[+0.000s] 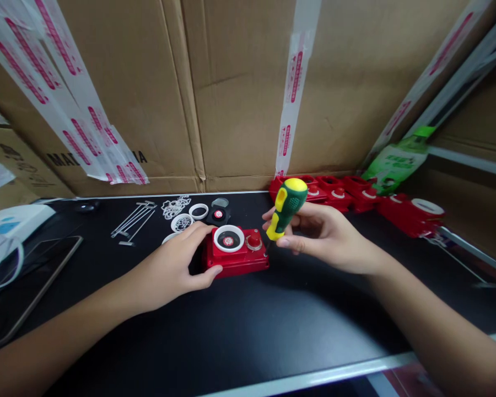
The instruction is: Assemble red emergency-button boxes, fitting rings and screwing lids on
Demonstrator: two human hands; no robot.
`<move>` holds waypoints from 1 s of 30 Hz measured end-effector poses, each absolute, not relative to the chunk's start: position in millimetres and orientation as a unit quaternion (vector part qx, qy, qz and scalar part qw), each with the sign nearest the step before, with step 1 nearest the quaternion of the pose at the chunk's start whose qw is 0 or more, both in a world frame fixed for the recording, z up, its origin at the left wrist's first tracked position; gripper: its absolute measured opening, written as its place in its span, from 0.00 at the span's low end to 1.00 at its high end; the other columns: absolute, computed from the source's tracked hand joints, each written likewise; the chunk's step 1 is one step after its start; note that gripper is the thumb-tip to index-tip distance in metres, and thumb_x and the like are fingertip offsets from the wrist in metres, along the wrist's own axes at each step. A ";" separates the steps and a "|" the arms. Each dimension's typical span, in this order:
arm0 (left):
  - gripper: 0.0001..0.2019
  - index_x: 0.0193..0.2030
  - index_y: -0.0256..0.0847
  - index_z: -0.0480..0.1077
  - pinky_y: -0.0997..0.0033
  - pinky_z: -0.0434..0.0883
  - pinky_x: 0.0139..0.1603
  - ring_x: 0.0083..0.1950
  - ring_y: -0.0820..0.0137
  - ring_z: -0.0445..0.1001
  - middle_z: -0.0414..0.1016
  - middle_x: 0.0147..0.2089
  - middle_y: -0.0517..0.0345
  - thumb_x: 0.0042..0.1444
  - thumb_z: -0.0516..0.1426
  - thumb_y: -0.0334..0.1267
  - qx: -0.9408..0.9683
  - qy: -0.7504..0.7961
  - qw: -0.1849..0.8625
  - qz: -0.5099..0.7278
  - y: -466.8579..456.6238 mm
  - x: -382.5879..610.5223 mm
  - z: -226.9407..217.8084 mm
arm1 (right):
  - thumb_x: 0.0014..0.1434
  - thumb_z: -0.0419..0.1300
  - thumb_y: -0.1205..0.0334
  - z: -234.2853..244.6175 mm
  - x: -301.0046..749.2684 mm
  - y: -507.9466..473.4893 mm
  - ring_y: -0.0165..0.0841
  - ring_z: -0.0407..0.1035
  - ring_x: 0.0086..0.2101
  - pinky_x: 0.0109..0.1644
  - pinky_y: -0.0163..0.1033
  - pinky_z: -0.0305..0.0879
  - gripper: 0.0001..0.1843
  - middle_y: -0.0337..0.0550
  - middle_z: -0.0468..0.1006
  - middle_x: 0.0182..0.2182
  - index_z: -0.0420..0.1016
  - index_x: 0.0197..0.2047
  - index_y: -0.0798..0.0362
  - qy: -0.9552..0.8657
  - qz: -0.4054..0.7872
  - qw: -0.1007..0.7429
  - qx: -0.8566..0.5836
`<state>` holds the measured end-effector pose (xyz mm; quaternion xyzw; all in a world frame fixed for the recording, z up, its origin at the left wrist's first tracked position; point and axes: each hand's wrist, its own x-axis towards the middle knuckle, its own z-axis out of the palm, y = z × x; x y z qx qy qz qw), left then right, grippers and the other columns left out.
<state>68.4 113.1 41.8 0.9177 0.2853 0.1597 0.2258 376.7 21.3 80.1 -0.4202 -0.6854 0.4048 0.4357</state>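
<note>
My left hand [177,264] grips the left end of a red box [235,267], thumb at the front and fingers at the back. On the box's top sit a white ring [228,239] around a dark disc with a red label, and a red round knob [254,240]. In my right hand [326,237] is a green and yellow screwdriver [288,207], held by its handle and tilted. Its tip points down at the right end of the box, by a corner screw; whether it sits in the screw I cannot tell.
Several similar red boxes [339,193] line the back right, beside a green bottle [400,160]. Behind my left hand lie metal T-shaped rods [134,220], white rings [199,211], a small dish of screws [182,223] and a white chain [175,207]. A tablet [28,281] lies left; cardboard [240,99] stands behind.
</note>
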 end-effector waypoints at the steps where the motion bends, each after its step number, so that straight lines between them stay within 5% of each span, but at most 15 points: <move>1: 0.24 0.65 0.47 0.66 0.53 0.74 0.66 0.62 0.54 0.77 0.74 0.65 0.51 0.66 0.63 0.49 0.918 0.286 0.226 0.159 113.3 68.2 41.6 | 0.62 0.76 0.58 79.5 375.6 22.0 0.29 0.69 0.32 0.36 0.35 0.70 0.19 0.38 0.79 0.36 0.83 0.55 0.46 -0.685 0.395 0.443 -0.423; 9: 0.24 0.65 0.48 0.65 0.52 0.74 0.65 0.61 0.54 0.77 0.73 0.65 0.52 0.67 0.63 0.49 0.919 0.287 0.224 0.153 113.3 66.7 40.1 | 0.56 0.79 0.61 74.5 368.9 24.7 0.26 0.65 0.29 0.34 0.36 0.65 0.14 0.37 0.78 0.39 0.84 0.45 0.50 -0.684 0.347 0.479 -0.426; 17: 0.23 0.65 0.49 0.65 0.51 0.74 0.66 0.63 0.55 0.76 0.72 0.65 0.52 0.68 0.63 0.49 0.921 0.280 0.223 0.157 114.1 67.4 41.8 | 0.47 0.84 0.61 71.1 364.5 26.6 0.28 0.67 0.29 0.33 0.35 0.66 0.21 0.34 0.76 0.31 0.78 0.39 0.51 -0.645 0.355 0.514 -0.439; 24: 0.22 0.64 0.49 0.65 0.51 0.75 0.65 0.62 0.54 0.76 0.73 0.65 0.52 0.68 0.63 0.49 0.920 0.285 0.225 0.149 113.8 67.6 41.0 | 0.66 0.73 0.62 82.4 375.7 17.4 0.27 0.76 0.37 0.45 0.35 0.77 0.21 0.44 0.83 0.52 0.78 0.61 0.49 -0.696 0.402 0.443 -0.397; 30: 0.24 0.65 0.48 0.66 0.51 0.75 0.65 0.61 0.55 0.78 0.74 0.64 0.52 0.66 0.63 0.50 0.918 0.289 0.223 0.155 113.5 68.0 41.3 | 0.67 0.71 0.67 80.2 380.2 17.5 0.27 0.80 0.36 0.45 0.33 0.78 0.18 0.43 0.85 0.47 0.81 0.59 0.50 -0.674 0.471 0.438 -0.363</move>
